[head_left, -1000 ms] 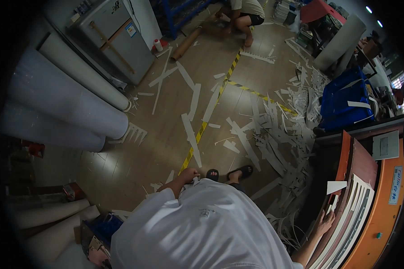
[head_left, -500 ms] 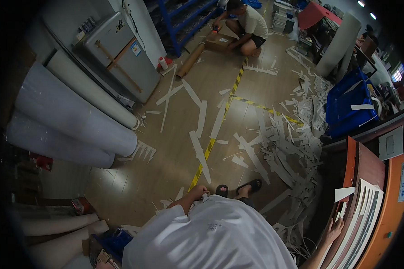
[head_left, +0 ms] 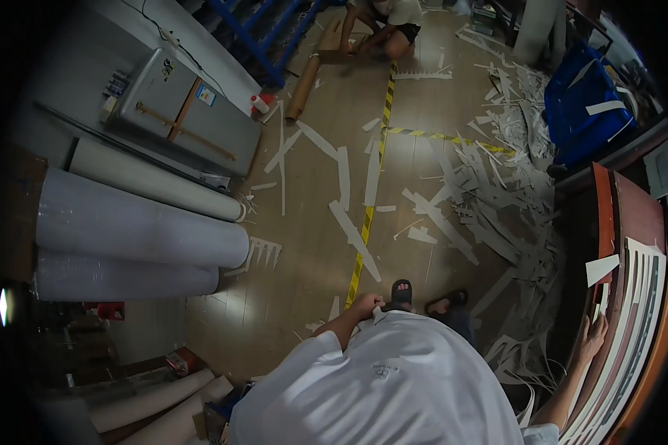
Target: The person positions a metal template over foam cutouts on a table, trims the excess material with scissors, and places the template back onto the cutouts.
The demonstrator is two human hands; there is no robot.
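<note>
My left hand (head_left: 367,304) is closed at the front hem of the white shirt (head_left: 386,371); what its fingers pinch is too small to make out. On the right, my right hand (head_left: 592,338) lies with outstretched fingers on the inner edge of an orange machine (head_left: 657,348). Just beyond those fingertips are small white pieces at the edge. Long white strips (head_left: 634,311) lie side by side on the machine, right of that hand. A white card (head_left: 602,270) sticks out above it.
Paper offcuts (head_left: 490,200) litter the floor, heaped at right near a blue crate (head_left: 586,107). Large wrapped rolls (head_left: 141,219) and a grey fridge (head_left: 193,111) stand left. A crouching person (head_left: 393,22) is ahead by a cardboard tube (head_left: 302,89). My sandalled feet (head_left: 401,293) are below.
The view has swung, so the machine and my body sit further right. One foot now shows further forward than the other. Both hands keep nearly the same places on shirt and machine.
</note>
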